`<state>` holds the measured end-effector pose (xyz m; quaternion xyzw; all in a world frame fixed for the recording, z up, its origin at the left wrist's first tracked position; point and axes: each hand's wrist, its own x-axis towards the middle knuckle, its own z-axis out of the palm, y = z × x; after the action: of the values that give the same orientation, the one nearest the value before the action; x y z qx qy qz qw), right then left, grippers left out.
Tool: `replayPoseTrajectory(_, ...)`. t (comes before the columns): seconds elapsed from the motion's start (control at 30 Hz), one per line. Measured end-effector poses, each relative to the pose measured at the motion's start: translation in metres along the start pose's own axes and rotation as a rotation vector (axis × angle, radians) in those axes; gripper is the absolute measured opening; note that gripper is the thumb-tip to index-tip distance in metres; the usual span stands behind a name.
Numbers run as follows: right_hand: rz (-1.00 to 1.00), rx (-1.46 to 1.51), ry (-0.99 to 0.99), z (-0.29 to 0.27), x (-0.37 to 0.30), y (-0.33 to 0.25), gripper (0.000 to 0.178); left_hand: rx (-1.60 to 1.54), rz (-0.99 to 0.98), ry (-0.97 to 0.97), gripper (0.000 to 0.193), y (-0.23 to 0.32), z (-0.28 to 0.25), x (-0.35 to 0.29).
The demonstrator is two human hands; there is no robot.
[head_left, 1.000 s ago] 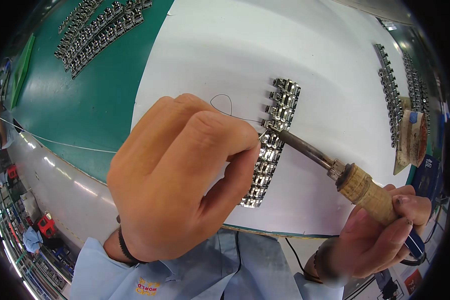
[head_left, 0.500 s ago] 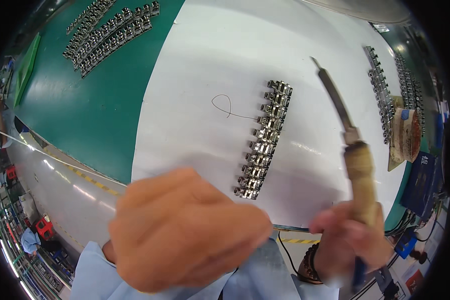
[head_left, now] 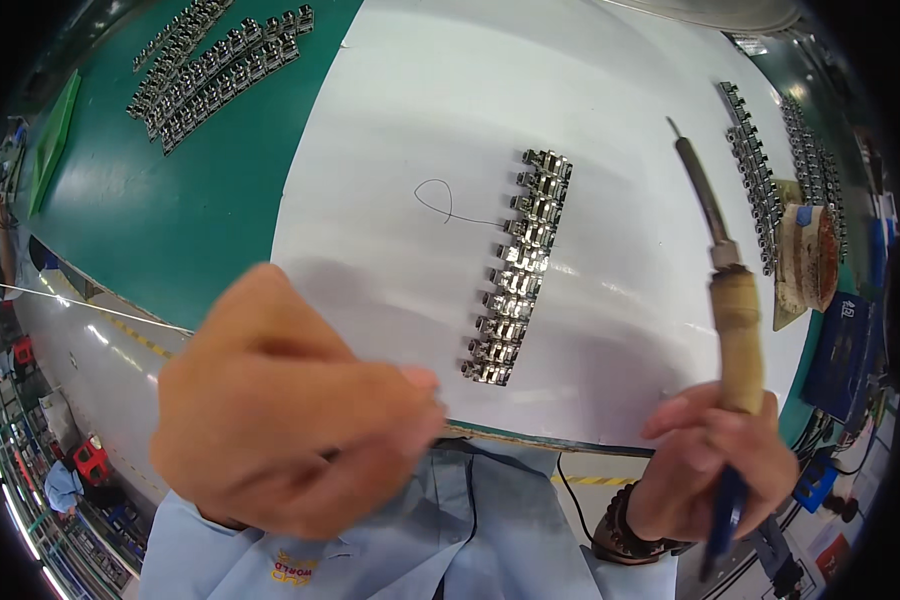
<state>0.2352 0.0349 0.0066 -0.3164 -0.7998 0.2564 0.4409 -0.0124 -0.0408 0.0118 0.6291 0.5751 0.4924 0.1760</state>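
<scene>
My right hand [head_left: 725, 455] grips a soldering iron [head_left: 738, 330] by its wooden handle, with the tip pointing up and away over the white sheet. On the sheet's middle lies a strip of small shiny metal connectors [head_left: 518, 275], standing slightly aslant. A thin looped wire [head_left: 440, 208] sticks out from the strip's left side, near its upper part. My left hand [head_left: 290, 415] is closed, blurred and raised at the near left, apart from the strip. Thumb and fingers are pressed together; what they hold is hidden. A thin pale strand [head_left: 80, 305] runs from the left edge toward this hand.
More connector strips lie on the green mat [head_left: 200, 200] at the far left and along the right side. A round block [head_left: 808, 258] stands on a small board at the right, near a dark blue box [head_left: 838, 350]. A green tray [head_left: 58, 140] sits far left.
My left hand has moved left and away from the strip. My right hand has shifted the soldering iron a little to the right. The strip sits slightly left and higher in view.
</scene>
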Motion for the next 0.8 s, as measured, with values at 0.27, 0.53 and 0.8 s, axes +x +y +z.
replayPoseTrajectory(0.27, -0.113, 0.236, 0.236, -0.007, -0.024, 0.013, 0.047, 0.277, 0.049, 0.093, 0.016, -0.010, 0.003, -0.008)
replayPoseTrajectory(0.53, -0.046, 0.160, -0.064, -0.014, -0.018, 0.003, 0.037, 0.323, 0.162, 0.123, 0.019, -0.015, 0.009, -0.011)
replayPoseTrajectory(0.8, -0.019, 0.067, -0.192, -0.014, -0.007, -0.002, 0.039, 0.324, 0.193, 0.119, 0.022, -0.016, 0.009, -0.009)
